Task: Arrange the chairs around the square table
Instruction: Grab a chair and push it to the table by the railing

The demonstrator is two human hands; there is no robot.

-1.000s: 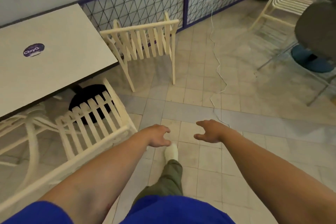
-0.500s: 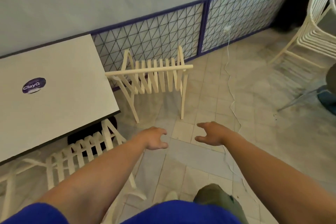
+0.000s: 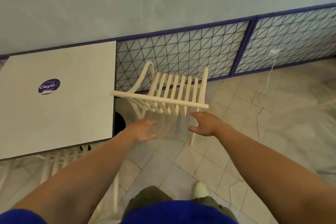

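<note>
A cream slatted chair stands beside the right edge of the white square table, near the wall, its back rail toward me. My left hand and my right hand are both stretched out just short of that back rail, fingers apart, holding nothing. A second cream chair is tucked under the table's near edge, mostly hidden by the tabletop and my left arm.
A wall with a blue-framed wire grid panel runs close behind the chair. A white cable hangs from the grid and trails over the tiled floor on the right. The table's black base shows under its right edge.
I have walked toward the chair by the wall, so it now sits right in front of my hands. Both hands have opened wider and reached forward.
</note>
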